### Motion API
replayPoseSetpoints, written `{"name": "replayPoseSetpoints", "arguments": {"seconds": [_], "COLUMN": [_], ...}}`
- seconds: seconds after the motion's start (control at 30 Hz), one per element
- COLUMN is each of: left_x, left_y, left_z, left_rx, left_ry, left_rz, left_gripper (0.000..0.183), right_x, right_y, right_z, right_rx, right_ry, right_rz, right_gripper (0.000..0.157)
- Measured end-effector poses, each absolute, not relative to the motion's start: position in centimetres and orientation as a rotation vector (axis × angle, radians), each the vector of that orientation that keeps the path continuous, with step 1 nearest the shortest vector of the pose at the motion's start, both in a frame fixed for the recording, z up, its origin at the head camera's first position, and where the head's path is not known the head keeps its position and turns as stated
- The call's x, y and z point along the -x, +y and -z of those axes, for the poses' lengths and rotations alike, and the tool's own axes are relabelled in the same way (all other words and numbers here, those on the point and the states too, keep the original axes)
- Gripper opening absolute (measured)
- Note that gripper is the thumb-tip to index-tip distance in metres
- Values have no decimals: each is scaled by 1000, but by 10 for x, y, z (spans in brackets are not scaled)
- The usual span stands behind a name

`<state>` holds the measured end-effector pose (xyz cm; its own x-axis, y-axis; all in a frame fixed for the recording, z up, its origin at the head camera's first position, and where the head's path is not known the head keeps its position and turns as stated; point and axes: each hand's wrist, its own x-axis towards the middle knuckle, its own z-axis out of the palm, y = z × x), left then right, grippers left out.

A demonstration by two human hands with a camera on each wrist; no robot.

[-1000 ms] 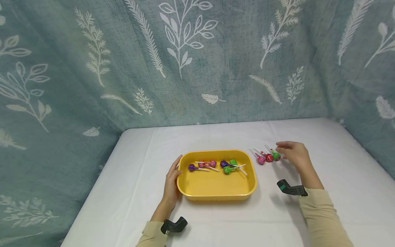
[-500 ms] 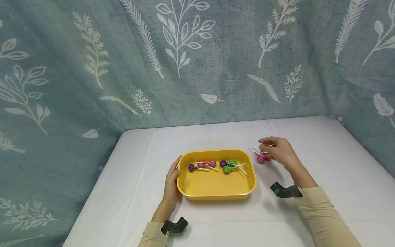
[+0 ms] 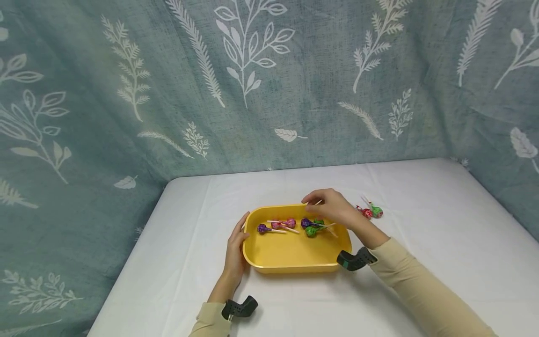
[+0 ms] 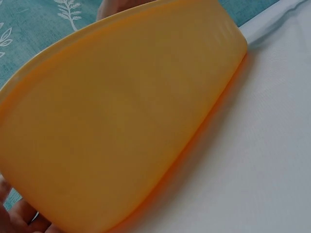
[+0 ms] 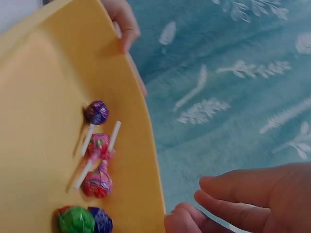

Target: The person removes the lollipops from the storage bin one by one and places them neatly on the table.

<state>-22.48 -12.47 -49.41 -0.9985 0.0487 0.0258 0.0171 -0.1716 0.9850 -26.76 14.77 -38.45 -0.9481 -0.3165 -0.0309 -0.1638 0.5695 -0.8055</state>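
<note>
On the white table stands a yellow tray (image 3: 286, 255). My left hand (image 3: 234, 250) grips its left rim, thumb over the edge and fingers along the outer wall. Above the far right rim, my right hand (image 3: 330, 206) pinches a lollipop (image 3: 318, 202); only a bit of white stick shows, its candy end hidden by the hand. Inside the tray lie a purple lollipop (image 5: 96, 112), two pink lollipops (image 5: 98, 185), green lollipops (image 5: 76, 220) and a dark purple lollipop (image 3: 305, 223). To the right, a red lollipop (image 3: 367, 213) and a green lollipop (image 3: 377, 212) lie on the table.
A white cloth (image 3: 202, 210) covers the table. Behind and at the sides hangs a teal curtain (image 3: 269, 117) with white leaf prints. A dark camera mount (image 3: 355, 259) sits on the right wrist, close to the tray's right rim.
My right hand has moved left from the lollipops on the table to above the tray's far rim. The pink lollipop has left the table. My left hand stays on the tray.
</note>
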Motion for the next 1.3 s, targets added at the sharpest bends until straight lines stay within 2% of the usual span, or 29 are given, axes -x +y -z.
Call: {"name": "replayPoseSetpoints", "arguments": {"seconds": [0.2,0.63,0.9,1.13,1.3], "left_x": [226,227,227,225,225], "left_y": [-123,-122,-124,-125,-126], "left_z": [494,495,496,496,495], "left_rx": [-84,-109,-114,-102,-89], "left_ry": [1994,1981,1987,1989,1995], "left_rz": [-2393,-2409,-2414,-2411,-2413], "left_gripper": [57,58,57,58,58], "right_x": [276,282,284,286,288], "right_y": [127,109,101,90,84], "right_z": [384,391,394,397,400], "right_rx": [520,537,593,562,569], "right_ry": [2594,2553,2598,2611,2594], "right_rz": [1206,990,836,752,722], "right_gripper": [24,21,26,19,20]}}
